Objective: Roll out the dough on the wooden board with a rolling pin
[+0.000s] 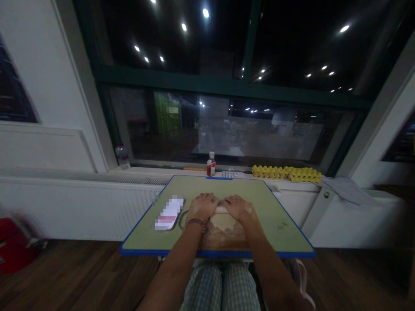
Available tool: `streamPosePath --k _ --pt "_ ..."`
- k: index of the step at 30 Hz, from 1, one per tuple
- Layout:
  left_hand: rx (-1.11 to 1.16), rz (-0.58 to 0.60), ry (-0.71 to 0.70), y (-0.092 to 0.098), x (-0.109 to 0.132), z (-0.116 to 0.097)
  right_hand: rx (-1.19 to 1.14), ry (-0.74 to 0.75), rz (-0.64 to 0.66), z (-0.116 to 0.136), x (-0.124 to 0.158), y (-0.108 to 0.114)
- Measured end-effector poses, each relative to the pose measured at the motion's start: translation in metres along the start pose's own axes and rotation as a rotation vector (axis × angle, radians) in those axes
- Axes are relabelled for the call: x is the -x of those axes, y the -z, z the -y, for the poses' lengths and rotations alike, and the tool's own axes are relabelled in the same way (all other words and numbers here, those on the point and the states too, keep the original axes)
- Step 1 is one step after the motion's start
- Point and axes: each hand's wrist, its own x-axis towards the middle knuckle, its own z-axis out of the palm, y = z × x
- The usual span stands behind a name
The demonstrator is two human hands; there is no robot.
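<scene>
Both hands rest on a pale rolling pin, whose middle shows between them. My left hand, with a beaded bracelet at its wrist, is laid over the pin's left part. Over the right part lies my right hand, its fingers bent forward across it. Beneath and just in front of the pin is a flattened sheet of pale dough with an uneven edge. The dough lies on a brown wooden board dusted with flour. Both pin ends are hidden under the hands.
The board lies on a small green table with a blue rim. A phone lies left of it. On the sill behind stand a red-labelled bottle, a clear bottle and yellow egg trays. A red container sits at far left.
</scene>
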Motion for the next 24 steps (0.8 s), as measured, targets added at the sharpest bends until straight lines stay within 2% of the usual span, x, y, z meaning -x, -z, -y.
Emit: streamPosePath --k 4,10,17,24 --pt "0.001 -0.031 0.092 -0.003 -0.011 0.000 -0.036 -0.043 0.009 -0.001 -0.008 -0.001" --pt "-0.032 0.019 0.074 -0.009 -0.021 0.007 -0.072 -0.005 0.069 -0.003 -0.017 0.000" --pt "-0.046 0.036 0.048 -0.010 -0.026 0.013 -0.099 -0.032 0.054 -0.010 -0.025 -0.006" --pt "-0.037 0.044 0.132 -0.009 -0.035 0.009 -0.088 -0.032 0.042 -0.012 -0.032 -0.005"
